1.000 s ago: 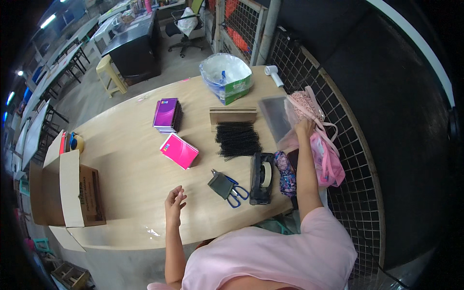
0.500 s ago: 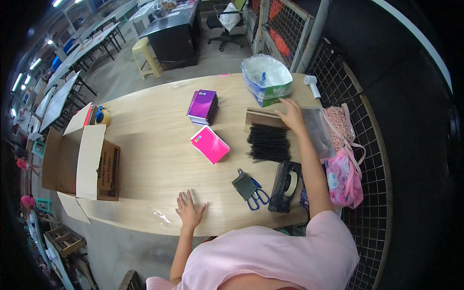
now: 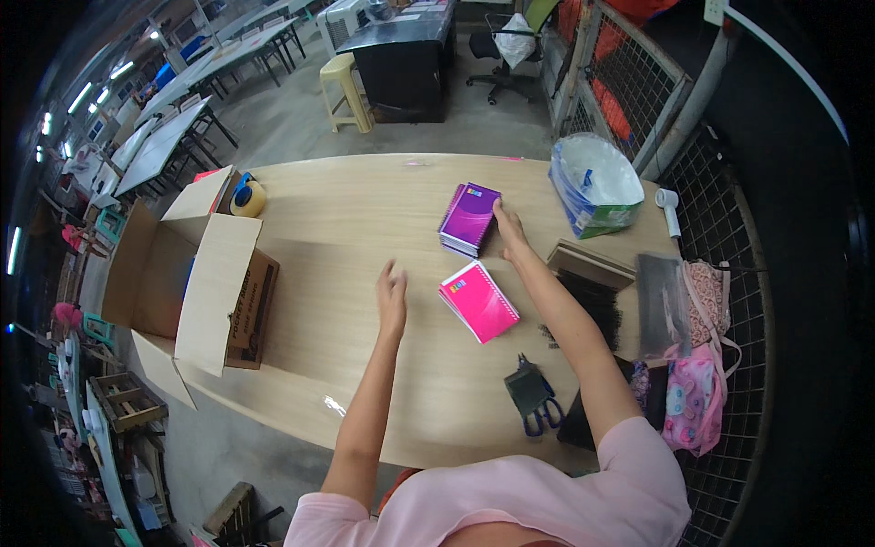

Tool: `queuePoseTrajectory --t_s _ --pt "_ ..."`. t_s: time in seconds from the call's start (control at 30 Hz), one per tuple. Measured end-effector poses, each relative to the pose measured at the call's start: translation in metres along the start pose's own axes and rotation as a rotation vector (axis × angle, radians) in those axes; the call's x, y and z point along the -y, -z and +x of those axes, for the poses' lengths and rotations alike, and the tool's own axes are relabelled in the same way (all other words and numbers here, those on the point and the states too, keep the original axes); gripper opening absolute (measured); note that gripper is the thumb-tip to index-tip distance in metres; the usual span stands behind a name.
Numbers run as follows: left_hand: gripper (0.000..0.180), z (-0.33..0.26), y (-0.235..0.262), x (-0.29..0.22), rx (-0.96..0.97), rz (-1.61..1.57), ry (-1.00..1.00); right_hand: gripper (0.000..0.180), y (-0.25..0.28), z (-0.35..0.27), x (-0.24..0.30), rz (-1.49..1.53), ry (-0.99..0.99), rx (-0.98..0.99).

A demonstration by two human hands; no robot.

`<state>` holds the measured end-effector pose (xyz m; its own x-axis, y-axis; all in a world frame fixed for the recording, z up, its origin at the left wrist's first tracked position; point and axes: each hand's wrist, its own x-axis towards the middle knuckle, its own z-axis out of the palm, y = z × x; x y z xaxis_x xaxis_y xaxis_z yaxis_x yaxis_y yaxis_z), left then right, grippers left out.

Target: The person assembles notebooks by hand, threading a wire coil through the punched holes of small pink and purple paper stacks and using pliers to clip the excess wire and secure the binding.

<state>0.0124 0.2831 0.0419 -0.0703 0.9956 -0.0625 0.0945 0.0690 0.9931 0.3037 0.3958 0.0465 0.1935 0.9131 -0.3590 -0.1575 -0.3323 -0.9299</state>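
A stack of purple spiral notebooks (image 3: 470, 217) lies right of the table's middle. Just nearer to me is a stack of pink spiral notebooks (image 3: 480, 303). My right hand (image 3: 511, 230) is at the right side of the purple stack, fingers stretched along its edge and not wrapped round it. Out over the bare tabletop, left of the pink stack, hovers my left hand (image 3: 392, 294), slightly blurred, its fingers extended and nothing in it. My right forearm partly covers the black spiral binding coils (image 3: 597, 308) and the black tape dispenser (image 3: 576, 427).
An open carton (image 3: 251, 314) stands at the left edge, tape rolls (image 3: 248, 197) behind it. Blue-handled scissors (image 3: 544, 417) lie near the front. At right are a plastic-lined container (image 3: 597, 196), a white handheld fan (image 3: 668, 211), a pink bag (image 3: 694, 397) and wire mesh (image 3: 729, 255).
My right hand has moved left from beside the plastic-lined container to the purple notebooks. My left hand has lifted off the tabletop and reached forward. The whole view has shifted.
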Motion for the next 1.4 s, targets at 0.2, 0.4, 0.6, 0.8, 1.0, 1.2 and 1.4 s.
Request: queuePoseTrajectory --t_s 0.2,0.4,0.6,0.8,1.0,1.2,1.4 --pt "0.088 0.136 -0.047 -0.012 0.32 -0.007 0.189 0.099 -0.046 0.002 0.0 0.089 -0.259 0.086" --pt "0.074 0.153 -0.093 -0.006 0.696 -0.244 0.302 0.086 -0.037 0.015 -0.013 0.191 -0.209 0.058" --pt "0.076 0.136 -0.126 0.005 0.656 -0.238 0.235 0.073 -0.002 0.032 -0.023 0.291 -0.108 0.256" --pt "0.078 0.139 -0.124 0.005 0.703 -0.185 0.226 0.073 -0.007 0.016 -0.019 0.25 -0.053 0.124" --pt "0.085 0.133 -0.095 0.009 0.628 -0.148 0.282 0.08 -0.009 0.005 0.001 -0.021 0.192 -0.225" --pt "0.078 0.039 0.016 0.031 0.319 -0.355 0.354 0.086 0.114 -0.007 0.064 -1.363 0.307 -0.835" --pt "0.071 -0.12 0.157 0.059 0.071 -0.406 0.486 0.04 0.197 0.022 0.081 -1.249 0.153 -0.743"
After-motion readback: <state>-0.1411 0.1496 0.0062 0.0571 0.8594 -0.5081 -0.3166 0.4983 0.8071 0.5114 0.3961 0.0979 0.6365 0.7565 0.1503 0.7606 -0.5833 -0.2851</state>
